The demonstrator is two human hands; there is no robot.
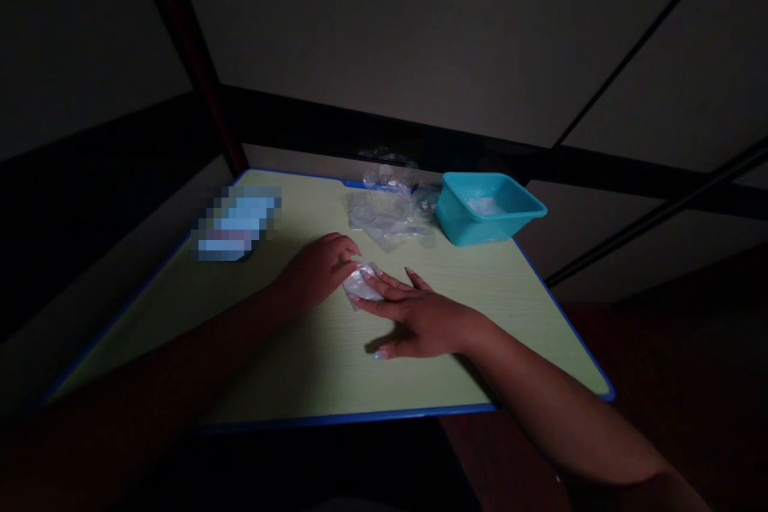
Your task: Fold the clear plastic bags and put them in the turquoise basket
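A small clear plastic bag (363, 282) with something whitish inside lies on the table in front of me. My right hand (420, 320) rests over it with fingers spread, the fingertips pressing on its right side. At the bag's upper left edge is my left hand (327, 266), its fingers curled and closed against the corner. What the bag contains is too dim to make out. Just beyond my hands lies a loose pile of clear plastic bags (387, 216).
A turquoise plastic basket (489, 228) stands at the back right, with a whitish packet (483, 206) inside. At the left edge a phone-like object (237, 224) is blurred out. The pale table (288, 384) has a blue rim; dark panelled walls stand behind it.
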